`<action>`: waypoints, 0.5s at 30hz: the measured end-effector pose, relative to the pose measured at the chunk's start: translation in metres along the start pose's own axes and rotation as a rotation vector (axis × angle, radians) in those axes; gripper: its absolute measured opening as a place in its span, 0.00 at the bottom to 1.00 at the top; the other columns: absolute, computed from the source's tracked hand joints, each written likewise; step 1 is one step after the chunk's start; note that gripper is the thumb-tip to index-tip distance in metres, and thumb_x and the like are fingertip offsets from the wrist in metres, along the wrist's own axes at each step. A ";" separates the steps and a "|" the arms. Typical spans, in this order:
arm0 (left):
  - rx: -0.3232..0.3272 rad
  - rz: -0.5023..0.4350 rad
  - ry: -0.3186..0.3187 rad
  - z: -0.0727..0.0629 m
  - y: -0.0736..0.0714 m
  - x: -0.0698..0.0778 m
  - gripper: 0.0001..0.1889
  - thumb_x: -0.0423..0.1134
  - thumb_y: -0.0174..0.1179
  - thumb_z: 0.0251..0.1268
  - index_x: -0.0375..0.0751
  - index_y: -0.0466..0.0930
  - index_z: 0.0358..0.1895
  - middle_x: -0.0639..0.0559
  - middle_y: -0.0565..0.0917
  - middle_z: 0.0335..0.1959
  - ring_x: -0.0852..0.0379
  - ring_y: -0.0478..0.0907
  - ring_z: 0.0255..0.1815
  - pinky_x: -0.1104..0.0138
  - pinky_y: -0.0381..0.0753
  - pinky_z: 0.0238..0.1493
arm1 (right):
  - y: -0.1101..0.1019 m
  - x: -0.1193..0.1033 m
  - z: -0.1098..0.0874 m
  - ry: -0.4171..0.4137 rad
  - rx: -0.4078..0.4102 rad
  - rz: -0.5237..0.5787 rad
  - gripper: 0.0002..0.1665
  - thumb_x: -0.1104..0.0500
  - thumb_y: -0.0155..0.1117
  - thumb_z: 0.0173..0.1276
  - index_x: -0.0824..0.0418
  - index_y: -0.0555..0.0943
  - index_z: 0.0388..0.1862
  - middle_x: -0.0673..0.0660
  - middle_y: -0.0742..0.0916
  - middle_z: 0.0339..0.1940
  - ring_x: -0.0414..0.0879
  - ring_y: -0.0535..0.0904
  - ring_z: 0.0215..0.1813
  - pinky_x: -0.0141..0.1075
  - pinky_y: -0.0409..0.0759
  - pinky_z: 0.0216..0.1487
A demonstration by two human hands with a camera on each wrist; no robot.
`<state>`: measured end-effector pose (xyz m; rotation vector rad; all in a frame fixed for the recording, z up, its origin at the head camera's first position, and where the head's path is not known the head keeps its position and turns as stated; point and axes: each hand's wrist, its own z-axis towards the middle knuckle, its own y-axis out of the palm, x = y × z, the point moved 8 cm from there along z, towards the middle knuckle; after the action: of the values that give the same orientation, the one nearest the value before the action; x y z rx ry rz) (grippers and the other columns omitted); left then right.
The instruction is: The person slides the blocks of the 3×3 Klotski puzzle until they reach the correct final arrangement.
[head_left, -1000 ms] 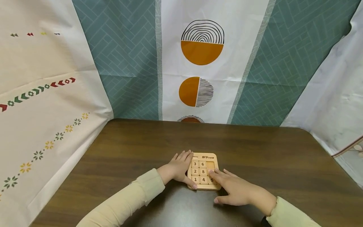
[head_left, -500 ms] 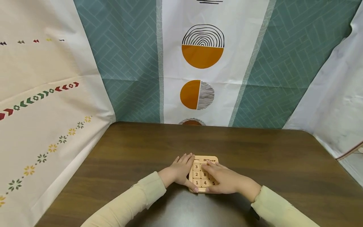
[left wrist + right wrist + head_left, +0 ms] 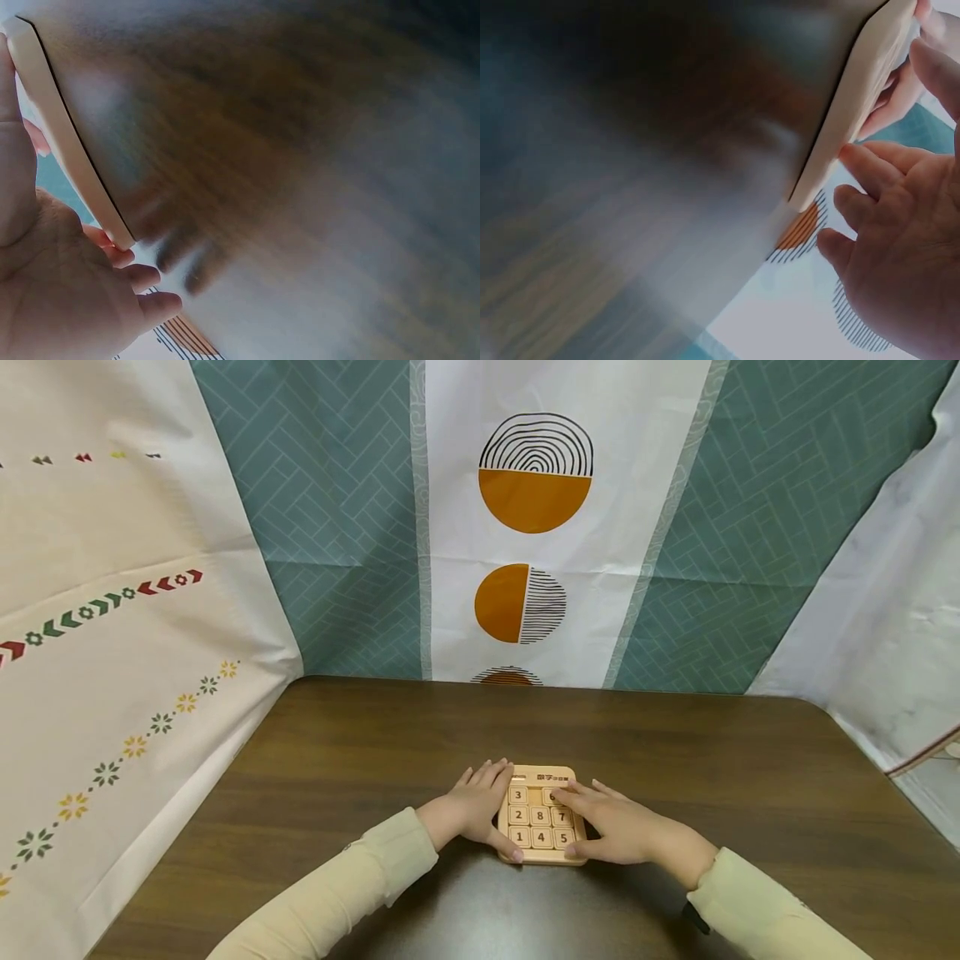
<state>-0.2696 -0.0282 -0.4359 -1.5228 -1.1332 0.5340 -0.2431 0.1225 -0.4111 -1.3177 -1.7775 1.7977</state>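
Note:
A wooden sliding number puzzle [image 3: 543,856] lies flat on the table, with numbered tiles in a tray. Top row: 3 at left, a vacant slot in the middle, the 6 tile [image 3: 549,797] at right; below come 2, 8, 7 and then 1, 4, 5. The left hand [image 3: 474,806] holds the puzzle's left side, fingers along the upper left edge and thumb at the near left corner. On the right, the right hand [image 3: 626,827] rests a fingertip on the 6 tile, its thumb at the near right corner. Both wrist views show the puzzle's side edge [image 3: 71,135] beside the palms.
The dark brown wooden table [image 3: 375,735] extends around the puzzle. Behind it hangs a green and white patterned cloth [image 3: 345,527]. Pale cloths hang at the left [image 3: 135,610] and right.
The 6 tile has slid from the top middle slot to the top right, leaving the middle vacant. The right hand reached leftward over the puzzle, then drew back right. The left hand stays put.

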 end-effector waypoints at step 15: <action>0.000 -0.001 0.008 0.001 0.002 0.000 0.67 0.72 0.66 0.38 0.39 0.41 0.76 0.44 0.44 0.78 0.46 0.43 0.78 0.50 0.47 0.75 | -0.005 -0.006 0.001 -0.041 0.017 -0.002 0.48 0.40 0.65 0.59 0.63 0.63 0.72 0.64 0.67 0.73 0.58 0.58 0.75 0.56 0.51 0.73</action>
<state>-0.2701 -0.0272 -0.4379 -1.5234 -1.1276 0.5266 -0.2427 0.1187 -0.4046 -1.2805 -1.7794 1.8476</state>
